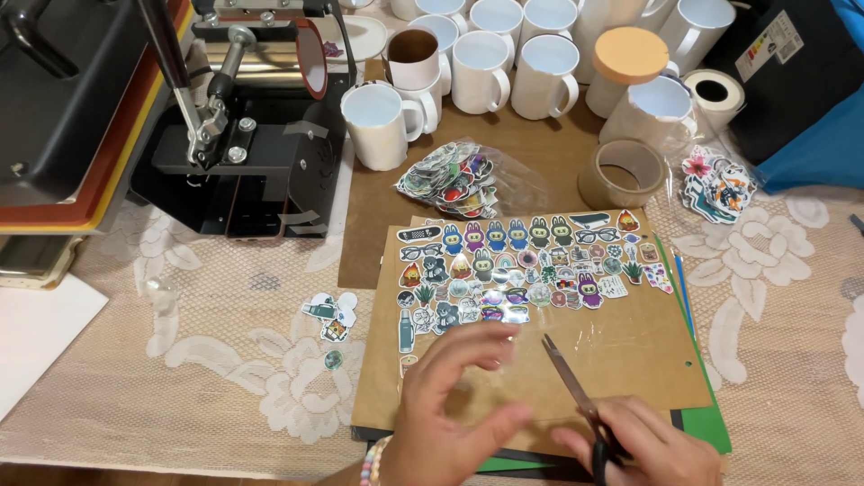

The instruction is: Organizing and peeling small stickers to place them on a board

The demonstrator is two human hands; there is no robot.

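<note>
My right hand (643, 445) grips the black handles of a pair of scissors (569, 380), blades pointing up and left over a brown board (630, 351). My left hand (450, 409) rests on the lower part of the board with fingers bent, seemingly pinching a clear strip of tape or film at the fingertips; that part is blurred. Many small colourful stickers (526, 265) lie in rows across the board's upper half, some under clear film.
A black mug press (243, 135) stands at the back left. Several white mugs (504, 67) crowd the back, with a tape roll (623, 173), a bag of stickers (450, 180) and loose stickers (331, 315) on a lace cloth.
</note>
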